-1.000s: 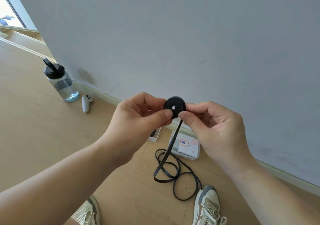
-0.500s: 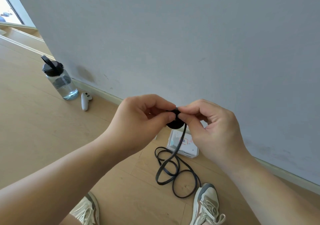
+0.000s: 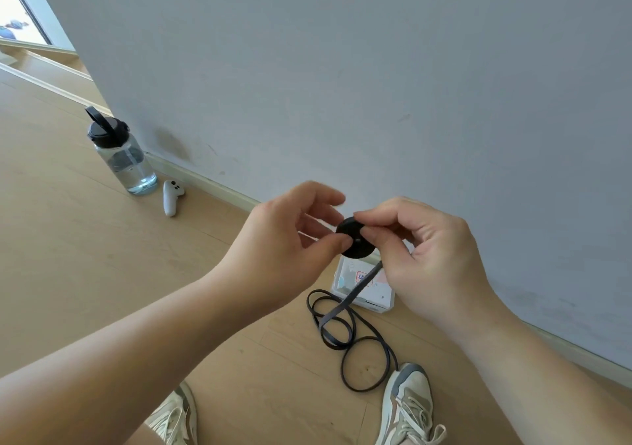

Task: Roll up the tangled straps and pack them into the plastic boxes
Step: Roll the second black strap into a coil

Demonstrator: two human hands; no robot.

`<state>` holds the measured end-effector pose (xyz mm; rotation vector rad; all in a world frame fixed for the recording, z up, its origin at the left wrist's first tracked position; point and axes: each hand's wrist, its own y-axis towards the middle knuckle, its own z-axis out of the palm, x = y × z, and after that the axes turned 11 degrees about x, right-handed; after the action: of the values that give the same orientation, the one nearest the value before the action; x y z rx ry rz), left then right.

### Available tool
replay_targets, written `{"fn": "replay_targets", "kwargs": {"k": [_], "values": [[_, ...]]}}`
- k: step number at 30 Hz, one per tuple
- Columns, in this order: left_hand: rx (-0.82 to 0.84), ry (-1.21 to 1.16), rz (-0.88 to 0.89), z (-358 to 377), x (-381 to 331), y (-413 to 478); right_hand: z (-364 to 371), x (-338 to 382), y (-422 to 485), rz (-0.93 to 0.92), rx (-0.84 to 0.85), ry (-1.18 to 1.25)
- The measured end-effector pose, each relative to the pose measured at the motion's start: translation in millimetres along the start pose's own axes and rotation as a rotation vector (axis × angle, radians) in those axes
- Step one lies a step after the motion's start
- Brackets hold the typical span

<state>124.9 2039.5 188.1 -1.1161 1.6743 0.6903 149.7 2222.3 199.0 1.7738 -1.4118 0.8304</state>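
While the left hand (image 3: 284,239) pinches the left edge of the flat black coil of rolled strap (image 3: 354,237), the right hand (image 3: 427,249) pinches its right side, both held up before the grey wall (image 3: 342,68). From the coil the unrolled strap tail (image 3: 337,309) hangs to loose loops on the light wooden floor (image 3: 85,273), beside the small clear plastic box (image 3: 381,296).

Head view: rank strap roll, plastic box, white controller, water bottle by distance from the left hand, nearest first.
1. Strap roll: pinched by the left hand itself.
2. Plastic box: below, slightly right.
3. White controller: well off to the left.
4. Water bottle: farther left, past the controller.
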Motion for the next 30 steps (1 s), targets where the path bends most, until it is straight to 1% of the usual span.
{"fn": "replay_targets", "kwargs": {"k": [1,3,4,6,8,10,14,19,21,24,27,30], "values": [[0.018,0.013,0.048,0,0,-1,0,0,0,-0.012,0.008,-0.016],[-0.002,-0.002,0.081,-1,-1,-2,-2,2,0,0.023,-0.009,0.084],[-0.04,-0.083,0.043,-2,-2,-1,-3,2,1,0.051,-0.034,0.169],[-0.103,-0.348,-0.043,-3,-3,2,-4,2,1,0.09,-0.097,0.294],[-0.155,-0.572,-0.09,-3,-5,2,-2,3,0,0.11,-0.133,0.338],[-0.176,-0.677,-0.091,-1,-8,1,1,3,-1,0.111,-0.139,0.327],[-0.219,-0.651,-0.086,7,-8,-1,3,6,-2,0.112,-0.12,0.375],[-0.238,-0.67,-0.07,11,-11,-1,4,6,1,0.092,-0.122,0.356],[-0.247,-0.619,-0.086,11,-11,0,2,5,2,0.093,-0.115,0.294],[-0.251,-0.548,-0.123,11,-9,3,-1,3,1,0.077,-0.158,0.162],[-0.248,-0.569,-0.124,10,-7,4,1,3,0,0.103,-0.148,0.159],[-0.21,-0.526,-0.119,13,-5,3,1,2,2,0.119,-0.149,0.163]]}}
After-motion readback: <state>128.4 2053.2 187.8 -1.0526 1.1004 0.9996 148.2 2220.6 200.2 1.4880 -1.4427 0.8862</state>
